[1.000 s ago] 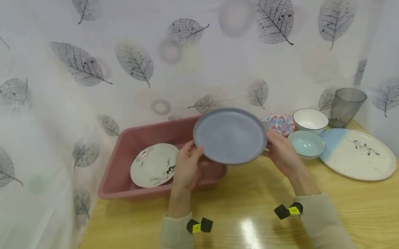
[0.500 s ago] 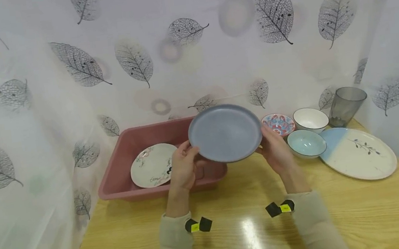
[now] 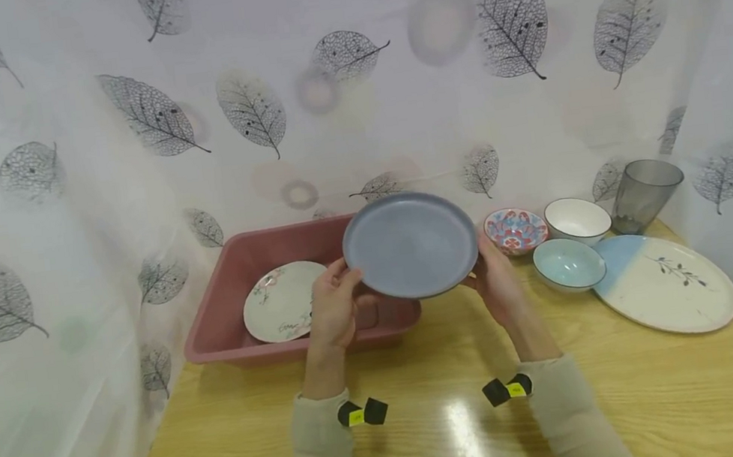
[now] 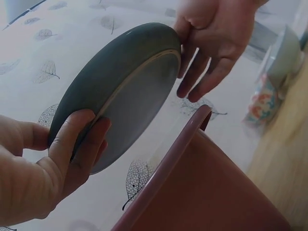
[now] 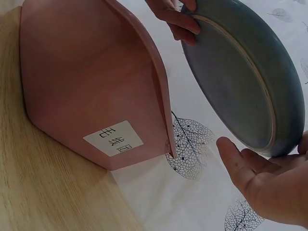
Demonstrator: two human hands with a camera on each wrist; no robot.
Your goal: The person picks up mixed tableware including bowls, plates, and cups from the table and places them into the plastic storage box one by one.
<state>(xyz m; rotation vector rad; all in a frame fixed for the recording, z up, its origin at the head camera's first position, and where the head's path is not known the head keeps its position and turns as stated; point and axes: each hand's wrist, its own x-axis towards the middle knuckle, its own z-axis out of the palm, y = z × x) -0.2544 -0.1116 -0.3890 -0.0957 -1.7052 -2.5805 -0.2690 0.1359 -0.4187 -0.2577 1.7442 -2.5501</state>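
A round blue-grey plate [image 3: 409, 246] with a low raised rim is held up between both hands, tilted so its inner face shows in the head view. My left hand [image 3: 335, 307] pinches its left edge, thumb on the rim and fingers beneath, as the left wrist view shows. At the opposite edge my right hand [image 3: 500, 285] grips the rim, its fingers [image 5: 236, 163] reaching under the plate. The plate's underside with its foot ring shows in the right wrist view. Behind and below it, partly covered, stands a dusty-pink plastic tub [image 3: 212, 306].
Inside the tub leans a white flower-patterned plate [image 3: 280, 306]. On the right stand a red-and-blue patterned bowl [image 3: 514, 230], a white bowl [image 3: 577, 219], a light-blue bowl [image 3: 569, 264], a grey tumbler [image 3: 646, 193] and a large blue-and-cream plate [image 3: 679, 291]. A leaf-print sheet hangs behind the wooden table [image 3: 427, 402].
The blue-grey plate has moved a little left and up, towards the tub, with both hands still holding it. My right hand has shifted left along with it.
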